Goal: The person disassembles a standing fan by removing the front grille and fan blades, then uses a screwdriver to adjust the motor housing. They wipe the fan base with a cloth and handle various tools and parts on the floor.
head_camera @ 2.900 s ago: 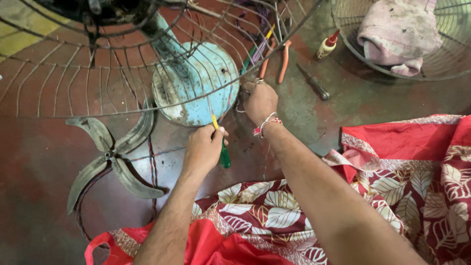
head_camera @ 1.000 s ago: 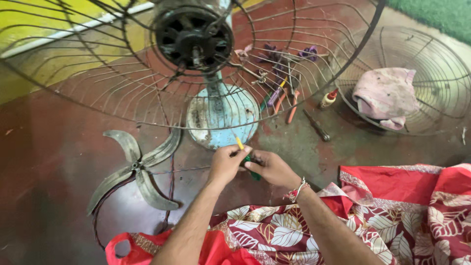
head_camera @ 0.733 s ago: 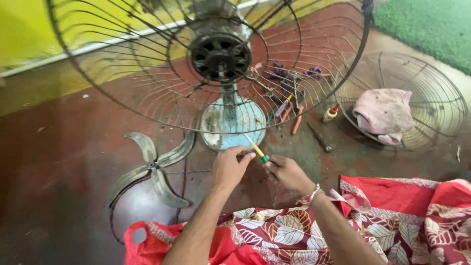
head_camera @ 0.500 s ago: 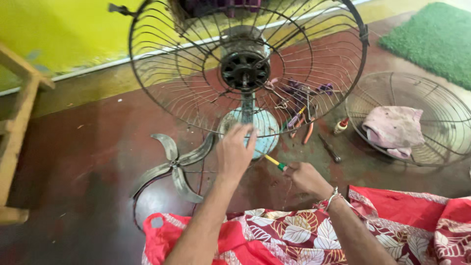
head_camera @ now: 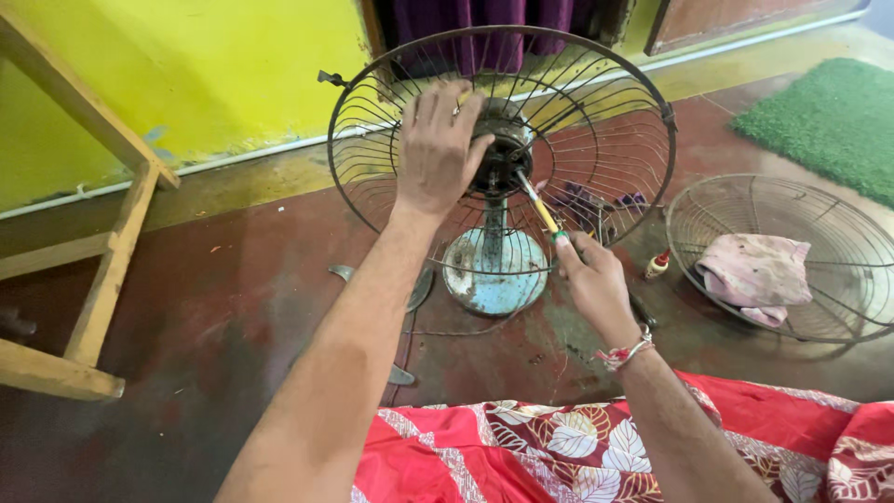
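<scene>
Our left hand [head_camera: 438,149] lies flat, fingers released, on the fan guard [head_camera: 596,112]; our right hand [head_camera: 591,279] grasps a screwdriver [head_camera: 540,207] at the motor — the loose grille [head_camera: 838,317] holds a pink rag [head_camera: 754,275].

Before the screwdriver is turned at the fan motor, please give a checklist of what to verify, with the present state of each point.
1. Left hand steadies the fan: ok, it lies on the rear wire guard at the motor hub.
2. Right hand holds the screwdriver: ok, fingers closed on the handle.
3. Tip seated in a screw: cannot tell, the hub hides it.
4. Fan base flat on the floor: ok.
5. Blade out of the way: ok, the loose blade lies on the floor behind the left forearm.
6. Fan unplugged: cannot tell.
</scene>
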